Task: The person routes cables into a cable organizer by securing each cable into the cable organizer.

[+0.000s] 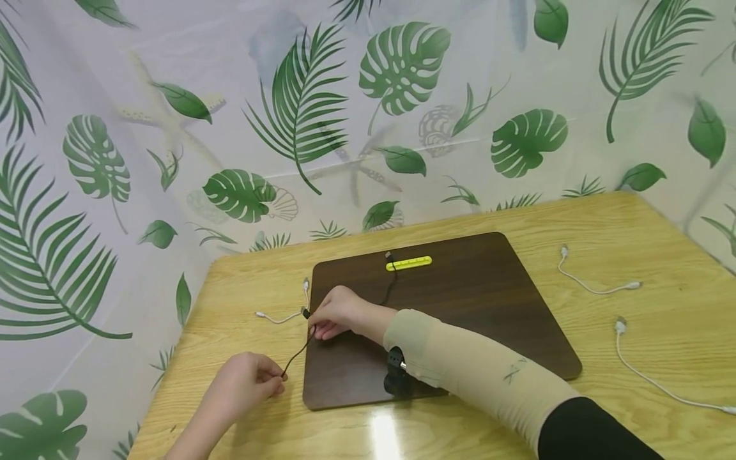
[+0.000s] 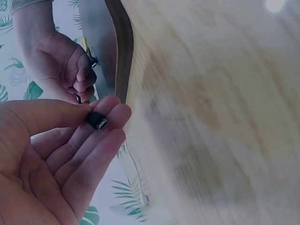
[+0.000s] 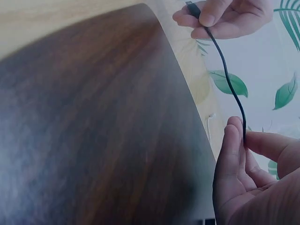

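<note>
A short black USB cable (image 3: 229, 79) is stretched between the two hands at the left edge of a dark brown board (image 1: 483, 281). The left hand (image 1: 244, 380), over the table's wood, pinches its near end; a black plug (image 2: 97, 121) pokes out between thumb and fingers. Farther along, the right hand (image 1: 336, 312) pinches the cable between thumb and fingertips, above the board's left side. Just beyond those fingers shows a black plug (image 1: 306, 312). A second black cable (image 1: 393, 287) runs from a yellow slotted strip (image 1: 411, 263) on the board down behind the right wrist.
White cables lie on the wooden table (image 1: 247, 281): one (image 1: 278, 319) left of the board, one (image 1: 598, 291) at the back right and one (image 1: 650, 378) at the front right. Behind the table hangs a leaf-patterned cloth (image 1: 356, 166).
</note>
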A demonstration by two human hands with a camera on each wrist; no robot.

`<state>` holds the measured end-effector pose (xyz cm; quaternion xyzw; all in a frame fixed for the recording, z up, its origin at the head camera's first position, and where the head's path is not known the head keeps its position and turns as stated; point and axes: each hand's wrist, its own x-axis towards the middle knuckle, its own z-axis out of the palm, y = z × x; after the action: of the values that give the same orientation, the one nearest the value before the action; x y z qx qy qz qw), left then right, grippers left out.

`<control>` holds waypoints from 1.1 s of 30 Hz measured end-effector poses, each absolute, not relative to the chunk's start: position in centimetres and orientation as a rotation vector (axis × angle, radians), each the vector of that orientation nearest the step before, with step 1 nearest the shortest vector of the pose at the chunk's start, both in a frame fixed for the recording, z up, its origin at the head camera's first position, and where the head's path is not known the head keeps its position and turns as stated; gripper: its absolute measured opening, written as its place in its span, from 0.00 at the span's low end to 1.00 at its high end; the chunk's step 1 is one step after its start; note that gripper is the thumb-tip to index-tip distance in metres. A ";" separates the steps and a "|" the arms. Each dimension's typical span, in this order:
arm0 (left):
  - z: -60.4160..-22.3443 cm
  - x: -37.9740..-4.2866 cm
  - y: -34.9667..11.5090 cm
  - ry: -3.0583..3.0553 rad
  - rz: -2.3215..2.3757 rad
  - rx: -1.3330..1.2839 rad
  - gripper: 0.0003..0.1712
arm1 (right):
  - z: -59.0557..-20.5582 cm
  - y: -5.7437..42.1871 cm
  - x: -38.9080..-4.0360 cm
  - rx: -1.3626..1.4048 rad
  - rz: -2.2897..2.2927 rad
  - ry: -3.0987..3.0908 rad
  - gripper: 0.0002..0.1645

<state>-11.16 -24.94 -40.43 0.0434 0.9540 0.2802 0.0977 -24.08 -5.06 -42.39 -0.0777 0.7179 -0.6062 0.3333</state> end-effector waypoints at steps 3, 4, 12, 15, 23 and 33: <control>-40.4 -11.5 -24.6 2.807 0.857 0.148 0.03 | -42.5 -4.7 -24.6 -0.144 -1.603 1.854 0.09; -40.3 -11.7 -24.5 2.803 0.861 0.155 0.03 | -42.5 -4.5 -24.8 -0.126 -1.611 1.842 0.09; -40.3 -12.9 -24.2 2.683 1.007 0.203 0.06 | -41.9 -3.3 -25.6 -0.062 -1.633 1.783 0.09; -40.2 -13.1 -24.0 2.598 1.110 0.188 0.07 | -41.8 -2.8 -25.8 -0.043 -1.630 1.779 0.09; -39.9 -13.8 -22.9 2.564 1.107 0.209 0.07 | -41.5 -0.8 -26.6 -0.006 -1.644 1.751 0.10; -40.3 -14.9 -21.7 2.367 1.298 0.198 0.09 | -41.5 1.1 -27.2 0.032 -1.654 1.710 0.13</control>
<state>-14.91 -21.70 -40.29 0.0714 0.8539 0.4681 0.2158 -27.24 1.06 -41.49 0.0126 0.6670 -0.6454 0.3720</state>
